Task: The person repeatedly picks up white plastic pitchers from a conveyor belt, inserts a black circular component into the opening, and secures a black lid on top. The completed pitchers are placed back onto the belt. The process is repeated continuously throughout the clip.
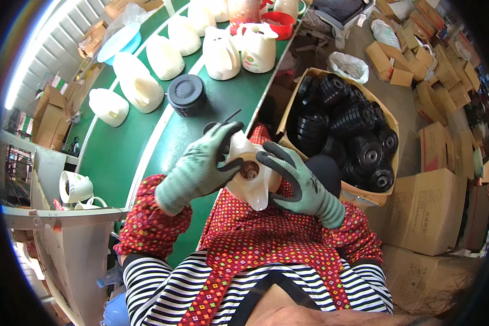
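Between my two gloved hands, over my lap, is a cream plastic jug (254, 194), tipped so its open mouth faces up at me. A brownish round part shows down inside the mouth. My left hand (198, 165) grips the jug's left side, thumb at the rim. My right hand (304, 187) clasps its right side, with fingers on the rim and below. A thin dark rod (233, 115) sticks out just beyond my left fingers; what it belongs to is hidden. A stack of round black plastic parts (187, 95) stands on the green bench (114, 155) ahead of my left hand.
Several cream jugs (165, 58) stand along the bench's far part, near a red ring-shaped part (278, 25). To my right, an open carton (395, 163) holds many black ribbed round parts (358, 125). Closed cartons (426, 212) crowd the floor beyond. Another cream jug (75, 187) sits at left.
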### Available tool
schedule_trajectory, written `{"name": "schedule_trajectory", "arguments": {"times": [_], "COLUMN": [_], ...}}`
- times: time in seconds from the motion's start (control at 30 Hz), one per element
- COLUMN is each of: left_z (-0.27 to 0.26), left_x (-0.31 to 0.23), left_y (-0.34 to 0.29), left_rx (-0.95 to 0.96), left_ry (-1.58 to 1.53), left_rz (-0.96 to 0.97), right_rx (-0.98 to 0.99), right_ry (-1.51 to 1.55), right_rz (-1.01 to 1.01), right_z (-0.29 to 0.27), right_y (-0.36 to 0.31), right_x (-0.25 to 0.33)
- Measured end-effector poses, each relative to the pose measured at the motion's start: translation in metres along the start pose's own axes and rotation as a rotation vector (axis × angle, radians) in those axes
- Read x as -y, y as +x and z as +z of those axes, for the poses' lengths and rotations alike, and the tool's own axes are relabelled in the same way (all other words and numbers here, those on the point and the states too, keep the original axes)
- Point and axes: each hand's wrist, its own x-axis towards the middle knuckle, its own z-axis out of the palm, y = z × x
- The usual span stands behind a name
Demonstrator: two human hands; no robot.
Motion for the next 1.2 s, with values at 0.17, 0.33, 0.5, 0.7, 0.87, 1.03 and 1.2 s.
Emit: {"name": "schedule_trajectory", "arguments": {"times": [0.17,0.33,0.5,0.7,0.87,1.03,1.2], "left_z": [-0.015,0.009,0.027,0.038,0.044,0.036,0.042], "left_x": [0.012,0.016,0.025,0.032,0.031,0.028,0.036], "left_y": [-0.011,-0.009,0.005,0.012,0.014,0.021,0.018], "left_rx": [0.171,0.230,0.223,0.218,0.191,0.142,0.010], "left_ry": [0.088,0.337,0.323,0.212,0.173,0.181,-0.007], "left_rz": [0.352,0.369,0.526,0.640,0.654,0.559,0.571], "right_rx": [0.079,0.191,0.201,0.204,0.207,0.129,-0.204], "right_ry": [-0.060,-0.295,-0.528,-0.521,-0.494,-0.344,0.385], "right_rz": [0.012,0.037,0.060,0.069,0.042,0.121,0.382], "right_z": [-0.009,-0.017,0.001,0.003,-0.001,-0.014,-0.017], "right_y": [-0.003,0.000,-0.001,-0.003,-0.004,-0.002,-0.035], "right_x": [0.001,0.016,0.024,0.022,0.018,0.013,-0.015]}}
